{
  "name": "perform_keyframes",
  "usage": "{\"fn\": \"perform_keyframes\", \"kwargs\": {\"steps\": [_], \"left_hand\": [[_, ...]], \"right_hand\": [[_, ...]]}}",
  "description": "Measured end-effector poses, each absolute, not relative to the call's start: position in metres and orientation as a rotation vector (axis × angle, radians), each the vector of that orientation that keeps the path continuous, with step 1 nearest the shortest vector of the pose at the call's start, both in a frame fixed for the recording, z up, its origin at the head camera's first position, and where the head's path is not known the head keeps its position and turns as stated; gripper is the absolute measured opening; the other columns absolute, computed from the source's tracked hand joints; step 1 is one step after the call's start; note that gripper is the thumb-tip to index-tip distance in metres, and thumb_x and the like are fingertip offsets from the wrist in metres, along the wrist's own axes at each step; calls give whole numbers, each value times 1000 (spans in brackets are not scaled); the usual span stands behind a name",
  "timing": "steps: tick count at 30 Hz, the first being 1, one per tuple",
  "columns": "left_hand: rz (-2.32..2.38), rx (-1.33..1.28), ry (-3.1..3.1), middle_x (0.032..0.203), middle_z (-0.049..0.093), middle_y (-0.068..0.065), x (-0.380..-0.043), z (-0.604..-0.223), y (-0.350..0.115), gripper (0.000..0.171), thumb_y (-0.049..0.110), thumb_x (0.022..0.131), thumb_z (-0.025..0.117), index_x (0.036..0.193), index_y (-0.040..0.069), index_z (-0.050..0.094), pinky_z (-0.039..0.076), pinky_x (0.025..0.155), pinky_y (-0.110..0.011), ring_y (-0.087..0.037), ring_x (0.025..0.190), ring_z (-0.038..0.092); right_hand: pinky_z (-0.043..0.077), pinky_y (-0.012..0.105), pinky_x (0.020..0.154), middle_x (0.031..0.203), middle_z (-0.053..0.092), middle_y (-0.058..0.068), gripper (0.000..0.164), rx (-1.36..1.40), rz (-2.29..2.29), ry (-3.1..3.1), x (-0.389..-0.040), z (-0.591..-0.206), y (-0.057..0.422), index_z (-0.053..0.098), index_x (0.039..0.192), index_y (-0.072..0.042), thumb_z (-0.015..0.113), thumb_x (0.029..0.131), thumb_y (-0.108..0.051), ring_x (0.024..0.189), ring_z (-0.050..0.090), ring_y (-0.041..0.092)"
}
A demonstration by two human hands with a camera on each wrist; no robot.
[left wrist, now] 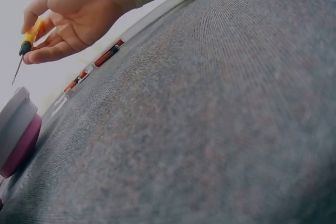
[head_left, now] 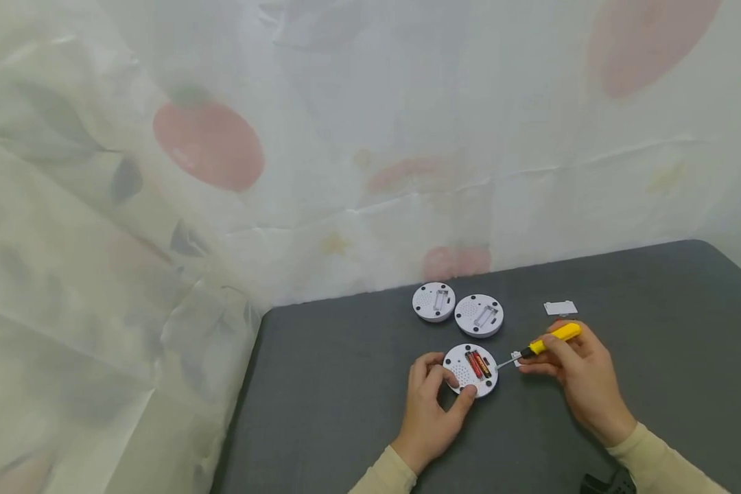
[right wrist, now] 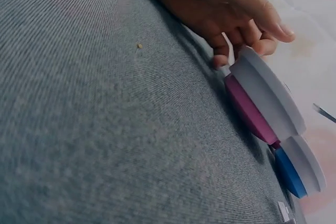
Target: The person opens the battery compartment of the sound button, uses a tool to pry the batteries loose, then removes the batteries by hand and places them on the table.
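A round white battery device (head_left: 463, 376) with speaker holes lies underside up, with two red-and-black batteries (head_left: 478, 364) in its slot. Its lower part is magenta in the right wrist view (right wrist: 252, 108). My left hand (head_left: 431, 412) holds this device by its rim, thumb at the near edge and fingers at the left. In my right hand (head_left: 583, 374) is a yellow-handled screwdriver (head_left: 552, 339), gripped between thumb and fingers. Its shaft points left, and the tip is close to the device's right edge; whether they touch I cannot tell.
Behind stand two similar round devices (head_left: 433, 302) (head_left: 479, 316) with empty battery slots. One white battery cover (head_left: 560, 308) lies beyond my right hand; a small white piece (head_left: 516, 359) lies beneath the screwdriver. Red batteries (left wrist: 107, 55) lie on the grey table (head_left: 333, 384) in the left wrist view.
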State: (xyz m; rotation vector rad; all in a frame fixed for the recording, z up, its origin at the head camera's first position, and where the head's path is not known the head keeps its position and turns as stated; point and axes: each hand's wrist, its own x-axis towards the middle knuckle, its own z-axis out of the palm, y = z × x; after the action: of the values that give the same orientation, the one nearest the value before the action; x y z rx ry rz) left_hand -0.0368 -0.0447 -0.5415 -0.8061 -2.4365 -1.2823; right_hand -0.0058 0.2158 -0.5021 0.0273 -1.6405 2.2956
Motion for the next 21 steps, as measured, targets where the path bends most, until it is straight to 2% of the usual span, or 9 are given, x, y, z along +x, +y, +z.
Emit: {"fn": "perform_keyframes", "kwargs": {"steps": [4,7,10,14,21], "left_hand": [[-1301,-871,-2407,145,54,-13,-36,-540,-46,24,36,100,80,96,21,63,51,105,-42,-26,129,55],[-1349,-893,-2426,150,52,-17,-36,-540,-46,24,35,99,82,106,20,66,51,111,-45,-28,135,56],[-1371,-919,-2465,156,49,-19,-37,-539,-46,32,36,98,83,118,18,66,49,115,-48,-31,143,55],[-1382,-946,-2529,161,47,-12,-38,-538,-47,38,37,98,84,126,21,65,48,117,-48,-28,147,52],[-1384,-948,-2536,154,51,-6,-39,-541,-46,36,32,97,87,125,21,68,50,115,-43,-23,143,54]], "right_hand": [[63,51,69,103,66,17,14,46,2209,-1727,-5,-501,213,50,123,7,57,112,2,77,79,37],[63,51,67,104,65,19,14,88,2121,-1774,-4,-501,212,52,122,9,58,110,5,75,79,37],[63,49,65,105,62,19,13,135,2035,-1817,-5,-502,212,53,120,9,59,109,9,73,79,35],[63,45,64,104,62,19,16,180,1937,-1879,-3,-501,210,55,118,9,60,105,15,73,79,30],[64,32,67,95,69,18,21,251,1668,-2014,1,-499,203,63,112,9,72,96,19,74,78,20]]}}
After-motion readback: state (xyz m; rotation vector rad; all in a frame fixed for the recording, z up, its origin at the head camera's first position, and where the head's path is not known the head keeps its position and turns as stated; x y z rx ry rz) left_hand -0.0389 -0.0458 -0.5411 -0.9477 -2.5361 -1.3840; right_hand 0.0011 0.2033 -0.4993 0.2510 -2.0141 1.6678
